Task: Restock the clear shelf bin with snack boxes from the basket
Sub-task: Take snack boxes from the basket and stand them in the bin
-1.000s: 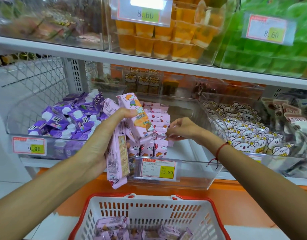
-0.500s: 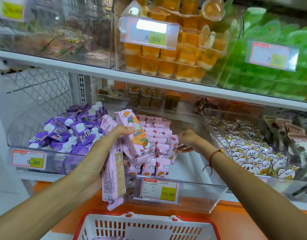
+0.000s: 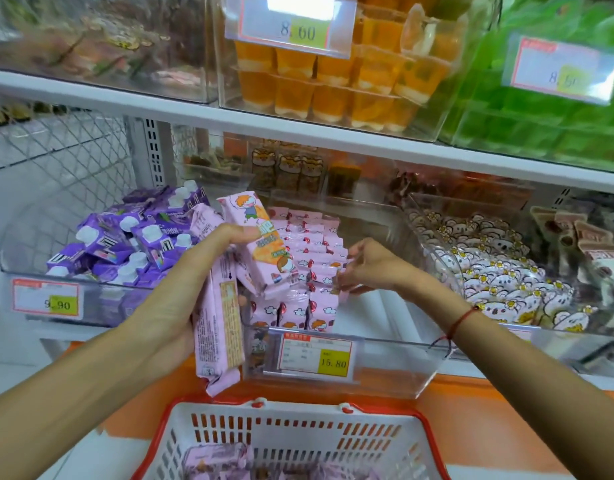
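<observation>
Left hand (image 3: pixel 181 292) clamped on several pink snack boxes (image 3: pixel 222 306), fanned, at front of clear bin (image 3: pixel 385 368). Right hand (image 3: pixel 367 268) inside bin, fingertips pinching edge of last box in standing row (image 3: pixel 316 258). Basket (image 3: pixel 298 441) below held more. Best practice, judged — square row upright first, then feed boxes one by one, labels forward.

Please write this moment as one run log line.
left hand: holds boxes | right hand: pinches box in bin | basket: boxes left

Both forearms are bare, with a thin red string bracelet (image 3: pixel 462 319) around the right wrist.
</observation>
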The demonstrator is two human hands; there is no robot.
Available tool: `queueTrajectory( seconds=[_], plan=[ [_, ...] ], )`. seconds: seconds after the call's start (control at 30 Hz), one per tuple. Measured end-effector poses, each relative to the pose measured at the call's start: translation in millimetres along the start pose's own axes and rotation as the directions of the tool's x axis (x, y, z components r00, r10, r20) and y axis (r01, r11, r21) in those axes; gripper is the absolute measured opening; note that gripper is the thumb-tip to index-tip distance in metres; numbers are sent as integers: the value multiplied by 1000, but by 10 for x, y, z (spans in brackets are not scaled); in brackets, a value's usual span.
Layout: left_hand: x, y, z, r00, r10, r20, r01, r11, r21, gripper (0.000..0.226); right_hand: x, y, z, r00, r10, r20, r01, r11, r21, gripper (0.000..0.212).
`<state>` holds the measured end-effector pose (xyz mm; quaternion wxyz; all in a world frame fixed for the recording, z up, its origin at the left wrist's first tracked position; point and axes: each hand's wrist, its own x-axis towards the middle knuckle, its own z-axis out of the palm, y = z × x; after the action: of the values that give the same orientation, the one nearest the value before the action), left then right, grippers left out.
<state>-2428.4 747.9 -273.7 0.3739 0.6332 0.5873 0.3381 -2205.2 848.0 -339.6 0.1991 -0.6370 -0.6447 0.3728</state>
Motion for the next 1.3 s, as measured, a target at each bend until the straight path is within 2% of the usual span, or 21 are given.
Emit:
queueTrajectory(
  seconds=[0.03, 0.1, 0.13, 0.23, 0.3, 0.37, 0.4, 0.47, 0.53, 0.57, 0.63, 0.67, 0.73, 0.8, 0.87, 0.93, 1.0, 1.07, 1.13, 1.23, 1.3],
  plan=[
    [-31, 23, 22, 996, 72, 43, -70, 997, -36, 43, 9, -7, 44, 996, -17, -82, 19, 999, 29, 32],
    [-131, 226, 93, 996, -19, -88, -1, 975, -221, 38, 17, -24, 120, 982, -38, -185, 38, 999, -3, 30],
    [-171, 275, 138, 994, -35, -105, 9, 970, -243, 38, 17, -24, 141, 979, -44, -198, 38, 999, -29, 30],
    [-175, -55, 148, 975, 215, -55, -221, 962, -163, 38, -13, -14, 114, 989, -14, -149, 17, 1000, 15, 29],
    [-223, -202, 169, 958, 284, -28, -285, 944, -168, 39, -63, 8, 39, 996, 8, -84, -4, 999, 51, 30],
    [-230, -221, 223, 972, 229, -57, -232, 889, -395, 39, -157, 28, -45, 998, 39, -51, -38, 999, 28, 46],
    [-247, -170, 254, 990, 139, -35, -137, 845, -518, 38, -225, 25, -81, 997, 28, -67, -28, 1000, -2, 48],
    [-267, -4, 261, 1000, -8, -18, -4, 824, -567, 39, -416, -27, -125, 981, -89, -175, 82, 996, -45, 42],
    [-265, 61, 305, 999, -44, -17, 27, 833, -553, 53, -667, -144, -137, 938, -243, -249, 267, 961, 68, 31],
    [-276, 91, 329, 998, -58, -24, 36, 837, -547, 46, -804, -235, -129, 930, -303, -208, 339, 927, 161, 28],
    [-338, 68, 384, 1000, 13, 2, -10, 833, -554, 23, -1050, -420, -96, 918, -395, -36, 392, 886, 248, 30],
    [-350, 69, 422, 996, 78, 41, -44, 841, -539, 26, -1141, -492, -86, 907, -421, 27, 401, 880, 255, 35],
    [-340, 100, 466, 980, 169, 103, -97, 865, -492, 39, -1231, -541, -104, 896, -440, 56, 411, 871, 269, 60],
    [-347, 171, 484, 968, 204, 145, -112, 872, -476, 32, -1289, -524, -159, 900, -437, 9, 418, 866, 275, 75],
    [-359, 238, 478, 974, 147, 173, -46, 872, -487, 8, -1320, -474, -225, 905, -416, -85, 421, 852, 312, 53],
    [-365, 299, 466, 980, 67, 186, 46, 839, -542, 12, -1348, -442, -337, 915, -369, -163, 403, 835, 375, 31],
    [-352, 346, 464, 966, 48, 252, 108, 815, -569, 26, -1356, -404, -476, 925, -337, -177, 381, 826, 416, 35],
    [-351, 353, 465, 953, 23, 303, 163, 804, -572, 37, -1359, -369, -586, 926, -337, -173, 378, 853, 361, 45],
    [-326, 393, 440, 954, -32, 299, 217, 764, -608, 38, -1328, -309, -646, 915, -351, -197, 396, 873, 284, 46],
    [-279, 352, 367, 967, -69, 245, 197, 814, -547, 51, -1172, -216, -637, 900, -362, -245, 413, 886, 211, 28],
    [-239, 248, 313, 987, -97, 129, 151, 844, -515, 53, -978, -166, -570, 918, -319, -234, 340, 939, 56, 29]
  ],
)
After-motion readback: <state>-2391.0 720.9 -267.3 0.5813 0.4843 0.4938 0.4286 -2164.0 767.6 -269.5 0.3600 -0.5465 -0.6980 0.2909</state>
